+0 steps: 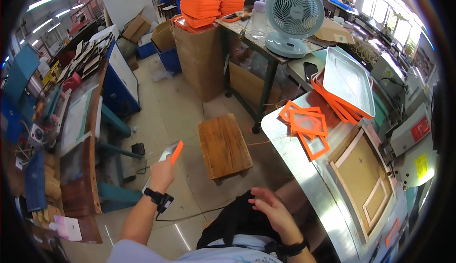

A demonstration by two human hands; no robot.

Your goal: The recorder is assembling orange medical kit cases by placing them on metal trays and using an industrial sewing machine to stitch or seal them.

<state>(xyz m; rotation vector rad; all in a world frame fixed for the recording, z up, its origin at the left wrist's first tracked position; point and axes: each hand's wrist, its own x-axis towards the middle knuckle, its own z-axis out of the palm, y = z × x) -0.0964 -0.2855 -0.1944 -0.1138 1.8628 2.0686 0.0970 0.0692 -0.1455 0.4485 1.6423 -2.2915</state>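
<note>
My left hand (162,175) is closed around a flat, silvery panel with an orange edge (176,153), held nearly edge-on over the floor; the hand hides much of it. In front of my lap hangs my right hand (270,206), its fingers apart and slightly bent, with nothing in it. To its right, on the metal-topped worktable, lie several small orange frames (308,123) overlapping one another. Behind them rests a stack of orange-rimmed trays (349,85), the top one silvery inside.
A wooden stool (224,146) stands ahead on the tiled floor. On the metal table (304,187) lies a wooden frame jig (363,177). Ahead are a pale green fan (294,14), a tall cardboard box (199,63) and stacked orange trays (199,9). A cluttered bench (78,177) runs along the left.
</note>
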